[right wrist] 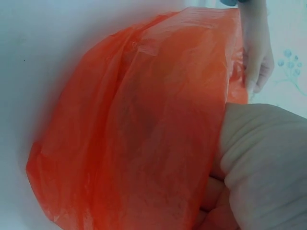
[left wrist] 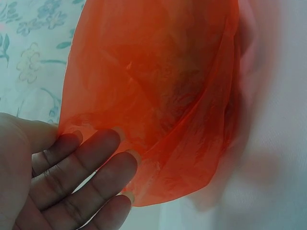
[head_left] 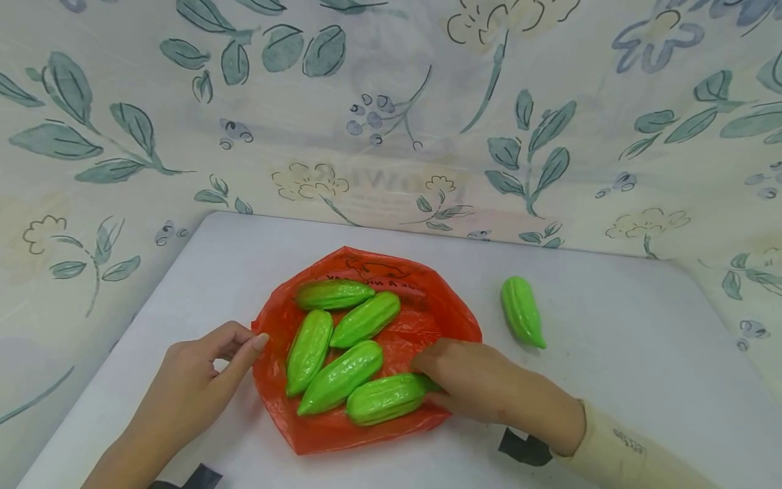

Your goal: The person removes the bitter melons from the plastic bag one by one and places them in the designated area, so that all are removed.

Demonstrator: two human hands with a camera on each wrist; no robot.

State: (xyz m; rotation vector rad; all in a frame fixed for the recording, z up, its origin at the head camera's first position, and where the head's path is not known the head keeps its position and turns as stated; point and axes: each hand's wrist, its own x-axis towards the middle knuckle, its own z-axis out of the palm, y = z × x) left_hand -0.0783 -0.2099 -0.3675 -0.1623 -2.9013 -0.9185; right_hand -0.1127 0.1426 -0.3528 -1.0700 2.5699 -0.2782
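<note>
An orange-red plastic bag (head_left: 415,333) lies spread wide on the table, its mouth facing up. Several glossy, bright green, ridged gourds (head_left: 342,377) rest inside it. My left hand (head_left: 195,380) pinches the bag's left rim between thumb and index finger; in the left wrist view the other fingers spread against the plastic. Reaching over the right rim, my right hand (head_left: 461,373) holds the tip of the lowest gourd (head_left: 387,399) in the bag. Its fingertips are partly hidden there, and the bag wall (right wrist: 158,120) covers them in the right wrist view.
Another green gourd (head_left: 522,309) lies on the white table (head_left: 611,353), right of the bag. Black tape pieces (head_left: 524,448) mark the near side of the table. A floral cloth (head_left: 391,136) hangs behind the table's far edge.
</note>
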